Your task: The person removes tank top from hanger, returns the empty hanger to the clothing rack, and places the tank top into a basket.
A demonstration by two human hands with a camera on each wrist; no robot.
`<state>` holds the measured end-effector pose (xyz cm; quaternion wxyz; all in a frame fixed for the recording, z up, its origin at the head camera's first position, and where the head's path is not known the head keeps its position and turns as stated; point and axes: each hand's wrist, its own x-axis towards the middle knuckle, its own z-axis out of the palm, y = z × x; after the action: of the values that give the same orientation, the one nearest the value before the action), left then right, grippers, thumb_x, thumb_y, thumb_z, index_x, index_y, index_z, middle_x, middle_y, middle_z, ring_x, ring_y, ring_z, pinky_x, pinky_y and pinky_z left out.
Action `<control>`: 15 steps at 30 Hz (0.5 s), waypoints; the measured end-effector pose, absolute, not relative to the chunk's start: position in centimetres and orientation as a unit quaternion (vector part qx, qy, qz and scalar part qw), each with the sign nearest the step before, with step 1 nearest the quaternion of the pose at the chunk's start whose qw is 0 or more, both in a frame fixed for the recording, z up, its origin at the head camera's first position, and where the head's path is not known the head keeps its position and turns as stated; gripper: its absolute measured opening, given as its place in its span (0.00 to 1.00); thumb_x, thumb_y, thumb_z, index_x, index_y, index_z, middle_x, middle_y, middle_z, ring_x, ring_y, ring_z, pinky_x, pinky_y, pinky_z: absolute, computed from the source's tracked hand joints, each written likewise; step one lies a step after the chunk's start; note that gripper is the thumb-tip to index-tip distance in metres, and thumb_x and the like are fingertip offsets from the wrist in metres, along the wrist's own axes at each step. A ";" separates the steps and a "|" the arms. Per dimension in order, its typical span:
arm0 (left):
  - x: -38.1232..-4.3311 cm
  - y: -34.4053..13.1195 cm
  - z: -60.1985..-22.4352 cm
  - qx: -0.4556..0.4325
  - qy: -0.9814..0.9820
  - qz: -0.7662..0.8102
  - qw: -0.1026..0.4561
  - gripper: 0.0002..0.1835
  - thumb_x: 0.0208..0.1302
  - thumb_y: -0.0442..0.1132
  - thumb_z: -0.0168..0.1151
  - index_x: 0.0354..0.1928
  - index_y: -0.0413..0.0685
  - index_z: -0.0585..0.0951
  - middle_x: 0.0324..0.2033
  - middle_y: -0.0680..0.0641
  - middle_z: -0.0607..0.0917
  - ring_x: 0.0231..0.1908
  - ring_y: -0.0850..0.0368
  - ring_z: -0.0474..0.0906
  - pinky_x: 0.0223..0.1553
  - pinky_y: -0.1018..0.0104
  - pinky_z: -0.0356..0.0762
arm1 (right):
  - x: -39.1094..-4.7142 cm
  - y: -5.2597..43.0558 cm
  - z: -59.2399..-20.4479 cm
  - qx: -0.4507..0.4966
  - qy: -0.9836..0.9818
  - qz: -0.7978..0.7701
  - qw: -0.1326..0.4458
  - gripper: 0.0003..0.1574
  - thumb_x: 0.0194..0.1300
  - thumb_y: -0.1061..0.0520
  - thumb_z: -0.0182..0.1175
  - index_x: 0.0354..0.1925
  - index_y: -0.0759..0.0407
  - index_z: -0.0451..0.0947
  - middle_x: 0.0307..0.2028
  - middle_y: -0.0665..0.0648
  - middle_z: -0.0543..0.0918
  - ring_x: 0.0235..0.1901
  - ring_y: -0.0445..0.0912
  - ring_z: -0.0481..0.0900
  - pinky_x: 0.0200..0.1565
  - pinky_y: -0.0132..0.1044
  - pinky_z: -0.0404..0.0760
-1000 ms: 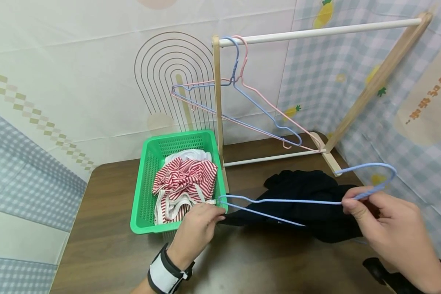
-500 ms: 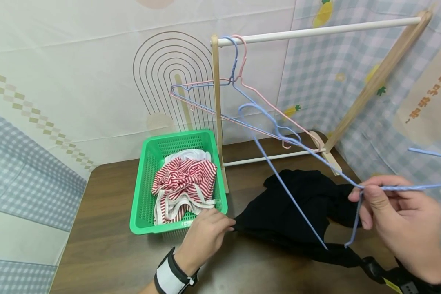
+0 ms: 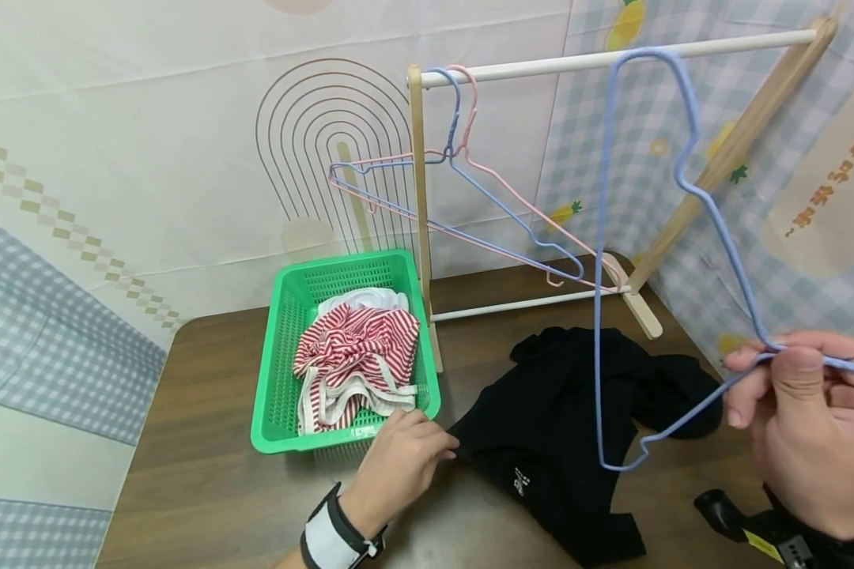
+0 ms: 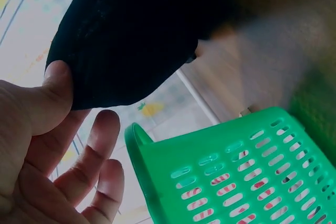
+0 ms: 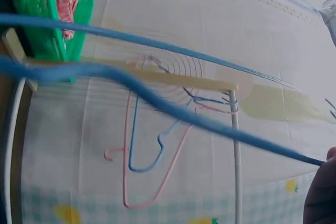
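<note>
My right hand (image 3: 818, 419) grips a blue clothes hanger (image 3: 599, 261) near the base of its hook, with the hanger's frame raised above the table. Below and to the left lies a black garment (image 3: 541, 442) with a small white print, spread loosely on the wood. Its left corner is pinched between thumb and forefinger of my left hand (image 3: 406, 458), as the left wrist view shows on the black cloth (image 4: 126, 40); the other fingers are free. That hand is beside the front right corner of the green basket (image 3: 259, 395). In the right wrist view the hanger (image 5: 157, 100) crosses close to the camera.
The basket holds a red-and-white striped garment (image 3: 359, 340) and a white one (image 3: 370, 299). Behind stands a wooden rack with a white rail (image 3: 541, 69); a blue hanger (image 3: 498, 194) and a pink hanger (image 3: 534, 209) hang at its left end.
My right hand has drawn the blue hanger out of the black garment and swung it upright, to the right. The garment has dropped onto the table; my left hand still pinches its corner.
</note>
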<state>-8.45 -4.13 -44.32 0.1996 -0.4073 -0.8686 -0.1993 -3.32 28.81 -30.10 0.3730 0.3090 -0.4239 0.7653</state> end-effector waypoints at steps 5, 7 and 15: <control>-8.6 -4.4 -44.2 -0.394 -0.876 -0.191 0.205 0.02 0.61 0.44 0.66 0.33 0.60 0.87 0.29 0.63 0.87 0.33 0.65 0.75 0.38 0.68 0.67 | -3.6 30.1 -30.2 0.239 -0.522 0.703 0.419 0.11 0.67 0.74 0.50 0.38 0.89 0.67 0.29 0.69 0.85 0.12 0.44 0.73 0.17 0.26 0.67; -8.9 -4.7 -44.0 -0.388 -0.876 -0.193 0.211 0.02 0.61 0.45 0.66 0.32 0.60 0.87 0.29 0.63 0.87 0.34 0.64 0.76 0.40 0.66 0.67 | -3.8 30.8 -30.1 0.193 -0.581 0.654 0.445 0.11 0.67 0.73 0.52 0.36 0.87 0.71 0.28 0.63 0.86 0.11 0.41 0.72 0.16 0.25 0.62; -10.0 -5.6 -43.9 -0.365 -0.888 -0.191 0.205 0.03 0.60 0.40 0.67 0.32 0.60 0.86 0.29 0.63 0.87 0.36 0.63 0.75 0.44 0.64 0.65 | -5.8 33.0 -29.3 0.085 -0.732 0.498 0.457 0.10 0.68 0.70 0.52 0.38 0.80 0.75 0.26 0.45 0.84 0.12 0.33 0.68 0.16 0.25 0.55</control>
<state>-9.97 -5.59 -43.90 0.2045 -0.3652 -0.8879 -0.1908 -5.80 32.99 -29.27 0.4573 0.0849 -0.7319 0.4979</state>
